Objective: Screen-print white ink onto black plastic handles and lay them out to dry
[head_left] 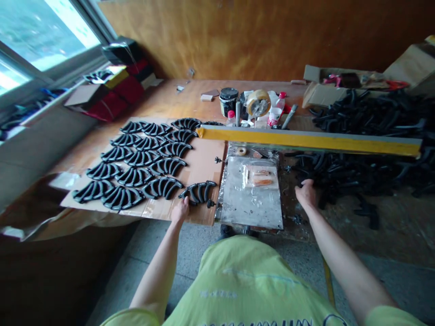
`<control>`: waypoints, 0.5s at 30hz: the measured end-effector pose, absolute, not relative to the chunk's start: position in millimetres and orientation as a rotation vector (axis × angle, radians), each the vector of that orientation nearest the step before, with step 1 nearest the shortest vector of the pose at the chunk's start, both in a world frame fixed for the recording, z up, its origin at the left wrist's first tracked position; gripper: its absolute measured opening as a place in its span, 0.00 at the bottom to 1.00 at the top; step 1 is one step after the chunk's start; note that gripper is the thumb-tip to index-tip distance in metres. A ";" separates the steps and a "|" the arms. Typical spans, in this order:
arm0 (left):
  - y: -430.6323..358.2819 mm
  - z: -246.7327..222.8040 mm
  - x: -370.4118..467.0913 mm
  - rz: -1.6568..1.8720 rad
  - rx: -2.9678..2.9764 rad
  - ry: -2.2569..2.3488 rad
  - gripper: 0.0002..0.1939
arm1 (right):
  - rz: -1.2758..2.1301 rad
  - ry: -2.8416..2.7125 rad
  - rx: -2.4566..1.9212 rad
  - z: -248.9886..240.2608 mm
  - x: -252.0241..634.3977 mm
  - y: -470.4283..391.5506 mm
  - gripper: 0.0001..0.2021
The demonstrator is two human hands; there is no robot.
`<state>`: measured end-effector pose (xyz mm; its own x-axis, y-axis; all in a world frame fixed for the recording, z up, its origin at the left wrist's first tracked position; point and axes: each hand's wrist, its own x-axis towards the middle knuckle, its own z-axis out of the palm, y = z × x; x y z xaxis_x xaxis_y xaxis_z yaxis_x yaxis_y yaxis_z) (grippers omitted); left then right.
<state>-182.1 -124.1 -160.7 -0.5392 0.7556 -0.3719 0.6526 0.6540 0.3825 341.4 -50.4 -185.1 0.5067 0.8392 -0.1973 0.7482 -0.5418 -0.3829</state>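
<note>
My left hand (180,210) is closed at the near edge of a cardboard sheet, its fingers on the end of a short row of black curved handle-like parts (199,192). Behind it, more of these parts (129,157) lie nested in fanned rows. My right hand (306,194) is at the near left edge of a loose heap of the same black parts (346,174), fingers curled on one of them; its fingertips are partly hidden against the dark heap. Between my hands lies a grey metal plate (251,206) with a small clear packet (260,176) on it.
A long yellow-taped bar (306,139) spans above the plate and the heap. Behind it stand a black tub (229,102), a tape roll (258,104) and red-capped bottles (280,100). Red boxes (113,102) sit by the window, an open carton (326,93) at back right. Black knobs (210,203) flank the plate.
</note>
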 end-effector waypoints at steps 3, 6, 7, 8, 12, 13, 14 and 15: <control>-110.8 -156.4 -178.4 0.190 1.149 2.393 0.18 | 0.513 -1.519 -2.118 -163.0 318.7 -47.4 0.19; -88.3 -130.4 -162.8 0.238 1.256 2.357 0.20 | 0.509 -1.901 -1.648 -145.4 282.8 -39.4 0.12; -77.7 -115.8 -152.0 0.336 1.298 2.290 0.21 | 0.487 -2.017 -1.530 -141.9 270.0 -35.9 0.11; -66.1 -98.4 -138.3 0.480 1.335 2.175 0.22 | 0.457 -2.118 -1.445 -139.7 258.0 -32.2 0.11; -21.4 -18.7 -69.2 1.218 1.315 1.562 0.26 | 0.306 -2.359 -1.391 -138.2 226.4 -22.5 0.13; -13.6 -1.4 -53.4 1.320 1.279 1.446 0.27 | 0.269 -2.386 -1.413 -138.0 222.7 -22.7 0.13; -7.9 12.9 -39.8 1.355 1.258 1.358 0.27 | 0.236 -2.404 -1.434 -137.5 220.4 -24.0 0.14; -4.5 23.9 -28.9 1.367 1.245 1.296 0.27 | 0.208 -2.414 -1.449 -136.5 219.1 -26.2 0.15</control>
